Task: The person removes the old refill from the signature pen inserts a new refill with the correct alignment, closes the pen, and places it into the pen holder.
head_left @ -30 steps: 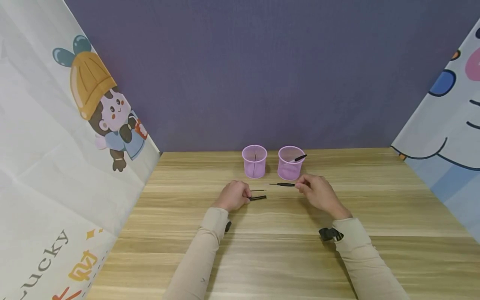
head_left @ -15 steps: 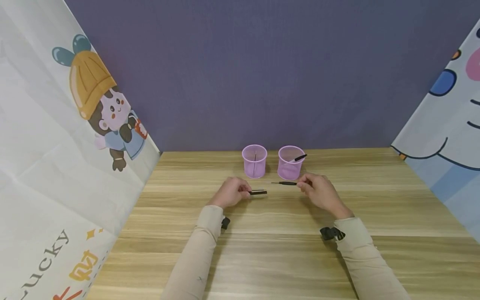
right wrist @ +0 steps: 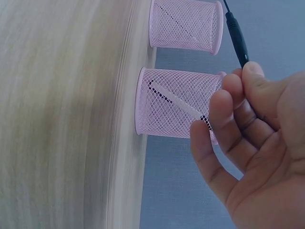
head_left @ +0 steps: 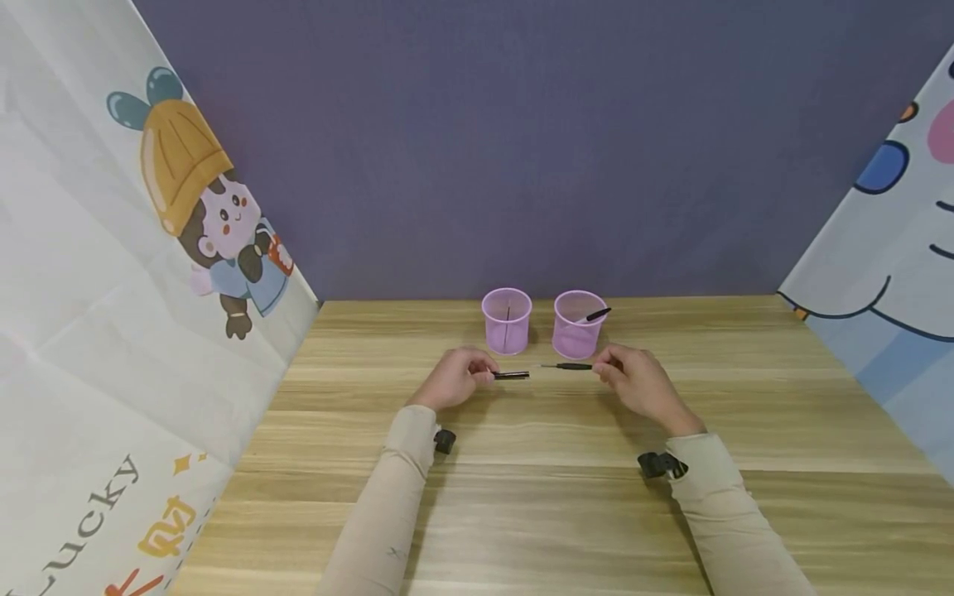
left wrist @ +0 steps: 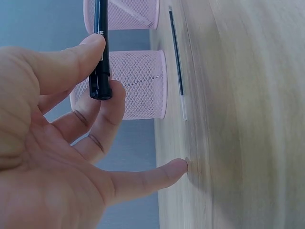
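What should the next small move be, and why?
I'd probably ease the right hand toward the left hand: its black grip piece points a thin tip toward the black tube in the left, nearly in line in the head view, with a gap between.

1. A left cup [head_left: 493,335] and right cup [head_left: 566,342] stand near the back edge of the table [head_left: 551,513], before the backdrop [head_left: 522,149].
2. A stick [head_left: 508,324] is inside the left cup; a pen [head_left: 599,314] leans in the right.
3. In front, the left hand [head_left: 455,379] has a tube [left wrist: 101,57], left of the right hand's [head_left: 633,379] pen piece [head_left: 575,366].
4. A refill [left wrist: 177,57] lies on the table.
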Tool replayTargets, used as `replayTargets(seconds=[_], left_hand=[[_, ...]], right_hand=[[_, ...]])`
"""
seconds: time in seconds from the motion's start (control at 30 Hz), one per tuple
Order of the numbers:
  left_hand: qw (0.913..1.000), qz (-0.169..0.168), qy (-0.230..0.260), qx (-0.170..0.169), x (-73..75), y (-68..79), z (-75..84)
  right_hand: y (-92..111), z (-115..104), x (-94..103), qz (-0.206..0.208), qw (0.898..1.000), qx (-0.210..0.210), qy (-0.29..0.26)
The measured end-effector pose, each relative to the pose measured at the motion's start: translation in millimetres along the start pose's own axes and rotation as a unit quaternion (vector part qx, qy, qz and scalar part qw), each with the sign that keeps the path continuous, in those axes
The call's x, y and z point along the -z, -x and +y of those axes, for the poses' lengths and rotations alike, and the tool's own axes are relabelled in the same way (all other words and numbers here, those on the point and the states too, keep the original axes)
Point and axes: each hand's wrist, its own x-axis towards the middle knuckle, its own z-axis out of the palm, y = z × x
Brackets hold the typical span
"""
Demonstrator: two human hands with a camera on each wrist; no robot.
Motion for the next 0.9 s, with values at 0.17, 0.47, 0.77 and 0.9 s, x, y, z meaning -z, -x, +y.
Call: replayTargets(seconds=[0.17,0.47,0.77,0.9], left_hand=[[0.9999,0.002,0.015,0.005,1.5,0.0,-2.4],[0.9997,0.005,0.022,0.002,2.0,-0.4,-2.1],[0.9997,0.008,0.024,0.0,1.4,-0.4,1.5],[0.9996,0.009,0.025,0.0,0.2,-0.7,3.1]], right_hand=[[0.4,-0.6,0.4,-0.003,1.0,0.001,0.002],[0.1,-1.8,-0.9,-0.007,1.0,0.004,0.007],[0.0,-0.5,-1.6,-0.009,1.0,0.009,0.011],[-0.2,-0.7,-2.1,-0.012,1.0,0.007,0.012]])
